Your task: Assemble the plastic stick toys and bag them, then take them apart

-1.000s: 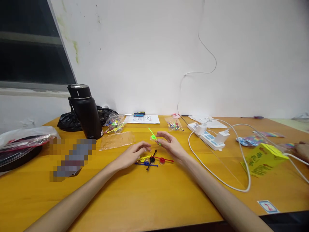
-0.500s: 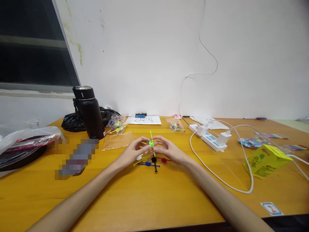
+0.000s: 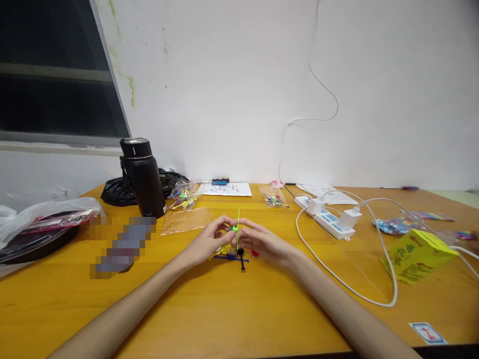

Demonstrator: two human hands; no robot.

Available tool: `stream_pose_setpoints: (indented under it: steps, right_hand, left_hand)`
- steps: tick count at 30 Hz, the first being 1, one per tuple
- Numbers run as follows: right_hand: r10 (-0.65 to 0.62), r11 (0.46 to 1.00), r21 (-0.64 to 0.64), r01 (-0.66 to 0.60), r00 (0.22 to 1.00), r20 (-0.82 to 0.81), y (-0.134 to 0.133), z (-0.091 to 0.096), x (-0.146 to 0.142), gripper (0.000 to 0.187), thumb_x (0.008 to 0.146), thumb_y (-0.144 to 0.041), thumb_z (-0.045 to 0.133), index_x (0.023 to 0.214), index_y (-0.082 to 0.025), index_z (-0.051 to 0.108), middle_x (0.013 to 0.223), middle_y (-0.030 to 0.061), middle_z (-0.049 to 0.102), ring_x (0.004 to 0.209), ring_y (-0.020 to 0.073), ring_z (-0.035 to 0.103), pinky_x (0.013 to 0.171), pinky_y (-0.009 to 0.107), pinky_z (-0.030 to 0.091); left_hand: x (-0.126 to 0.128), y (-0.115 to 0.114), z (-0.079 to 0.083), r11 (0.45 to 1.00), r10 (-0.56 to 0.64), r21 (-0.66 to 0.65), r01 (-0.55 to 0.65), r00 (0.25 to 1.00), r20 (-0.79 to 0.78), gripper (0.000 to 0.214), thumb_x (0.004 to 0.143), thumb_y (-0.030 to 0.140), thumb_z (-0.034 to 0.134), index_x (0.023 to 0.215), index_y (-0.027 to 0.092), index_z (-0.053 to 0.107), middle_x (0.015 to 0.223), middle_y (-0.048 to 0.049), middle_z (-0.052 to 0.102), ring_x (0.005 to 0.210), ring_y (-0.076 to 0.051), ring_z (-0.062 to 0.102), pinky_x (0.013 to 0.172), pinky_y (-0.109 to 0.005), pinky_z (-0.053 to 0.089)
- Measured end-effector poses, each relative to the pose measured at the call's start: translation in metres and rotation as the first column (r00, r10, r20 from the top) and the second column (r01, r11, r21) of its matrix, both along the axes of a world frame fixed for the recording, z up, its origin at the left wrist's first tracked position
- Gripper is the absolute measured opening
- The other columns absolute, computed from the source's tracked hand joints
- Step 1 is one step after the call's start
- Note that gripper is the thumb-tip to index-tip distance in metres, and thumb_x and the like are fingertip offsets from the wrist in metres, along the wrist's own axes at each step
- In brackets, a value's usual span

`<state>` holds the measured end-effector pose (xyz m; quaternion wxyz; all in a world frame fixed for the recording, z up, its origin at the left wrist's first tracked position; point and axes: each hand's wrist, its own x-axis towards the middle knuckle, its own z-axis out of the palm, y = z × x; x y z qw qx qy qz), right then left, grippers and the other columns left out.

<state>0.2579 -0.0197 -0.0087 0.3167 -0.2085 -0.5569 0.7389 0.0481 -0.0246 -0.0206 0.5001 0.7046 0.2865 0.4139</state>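
In the middle of the wooden table, my left hand and my right hand meet fingertip to fingertip. Between them stands a thin bright green plastic stick with a small round hub, pinched upright by the fingers of both hands. Just under the hands lie similar small plastic sticks: a black one pointing toward me, a blue one, a yellow one and a red one. My fingers and palms partly cover these loose pieces.
Left stands a black bottle beside a pixelated flat object. Behind my hands are a flat clear bag, two bags of coloured pieces and a screwdriver on paper. Rightward lie a power strip, looping white cable and yellow box.
The green stick has turned, so its hub now shows nearly edge-on. My right hand has rotated and covers more of the red piece. The whole view has shifted slightly.
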Motion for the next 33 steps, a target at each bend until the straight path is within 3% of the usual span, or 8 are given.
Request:
stream_pose_setpoints:
  steps: [8,13,15,19,23,26,29,33]
  right_hand:
    - [0.095,0.994,-0.041,-0.101,0.987,-0.133,-0.006,-0.005,-0.008,0.035,0.094,-0.035,0.065,0.127,-0.023,0.059,0.107,0.0068,0.068,0.104,0.0179,0.063,0.099,0.033,0.042]
    - [0.084,0.995,-0.046,-0.091,0.987,-0.134,-0.005,-0.009,-0.011,0.028,0.093,-0.036,0.067,0.117,-0.022,0.062,0.104,0.0063,0.068,0.100,0.0176,0.063,0.099,0.034,0.041]
    - [0.059,0.997,-0.047,-0.065,0.992,-0.108,-0.004,-0.011,-0.012,0.023,0.092,-0.038,0.068,0.107,-0.021,0.063,0.101,0.0054,0.067,0.095,0.0168,0.063,0.097,0.034,0.043]
    - [-0.049,0.999,-0.010,0.048,0.996,-0.073,0.004,-0.011,-0.007,0.024,0.094,-0.044,0.064,0.088,-0.021,0.062,0.073,-0.0016,0.054,0.077,0.0138,0.057,0.082,0.028,0.045]
    - [-0.244,0.966,0.060,0.253,0.961,-0.131,0.018,-0.004,0.008,0.020,0.095,-0.041,0.062,0.099,-0.022,0.067,0.070,-0.0033,0.046,0.069,0.0113,0.050,0.072,0.025,0.043]
    - [-0.363,0.919,0.127,0.373,0.927,-0.092,0.026,0.000,0.017,0.026,0.093,-0.037,0.064,0.113,-0.022,0.067,0.080,-0.0012,0.052,0.072,0.0118,0.052,0.075,0.027,0.044]
    - [-0.471,0.836,0.314,0.451,0.882,-0.011,0.028,-0.002,0.017,0.028,0.090,-0.038,0.065,0.114,-0.022,0.063,0.087,0.0009,0.063,0.075,0.0135,0.056,0.079,0.031,0.046]
    - [-0.537,0.714,0.566,0.413,0.841,0.063,0.022,-0.008,0.009,0.022,0.094,-0.041,0.061,0.104,-0.022,0.057,0.087,0.0029,0.070,0.079,0.0159,0.061,0.077,0.032,0.048]
  left_hand:
    - [-0.003,-0.005,0.003,0.981,0.066,0.190,-0.041,0.990,-0.128,0.024,0.095,0.044,0.052,0.096,0.021,0.047,0.081,0.0011,0.057,0.073,-0.015,0.057,0.069,-0.027,0.043]
    - [0.001,-0.009,0.005,0.975,0.072,0.221,-0.034,0.984,-0.166,0.014,0.094,0.035,0.049,0.094,0.021,0.044,0.078,0.0025,0.057,0.070,-0.015,0.056,0.067,-0.026,0.042]
    - [0.001,-0.010,0.007,0.971,0.082,0.238,-0.033,0.976,-0.203,0.008,0.094,0.029,0.047,0.095,0.021,0.045,0.078,0.0026,0.058,0.070,-0.015,0.056,0.067,-0.026,0.041]
    - [-0.006,-0.008,0.008,0.945,0.190,0.312,-0.098,0.941,-0.281,0.008,0.094,0.021,0.039,0.093,0.021,0.046,0.071,0.0052,0.048,0.061,-0.012,0.044,0.063,-0.026,0.035]
    - [-0.013,-0.003,0.006,0.904,0.321,0.357,-0.233,0.924,-0.209,0.014,0.099,0.029,0.039,0.091,0.020,0.048,0.075,0.0044,0.044,0.064,-0.012,0.039,0.064,-0.026,0.032]
    - [-0.013,0.003,0.002,0.936,0.295,0.219,-0.275,0.953,-0.066,0.018,0.101,0.036,0.038,0.094,0.021,0.047,0.078,0.0032,0.047,0.065,-0.012,0.040,0.062,-0.025,0.034]
    - [-0.010,0.010,-0.004,0.970,0.244,-0.021,-0.243,0.964,0.103,0.015,0.100,0.034,0.037,0.094,0.023,0.044,0.074,0.0048,0.042,0.056,-0.010,0.033,0.052,-0.022,0.028]
    - [-0.011,0.014,-0.006,0.962,0.251,-0.140,-0.233,0.960,0.127,0.017,0.098,0.039,0.044,0.093,0.023,0.046,0.068,0.0070,0.031,0.052,-0.009,0.024,0.048,-0.020,0.020]
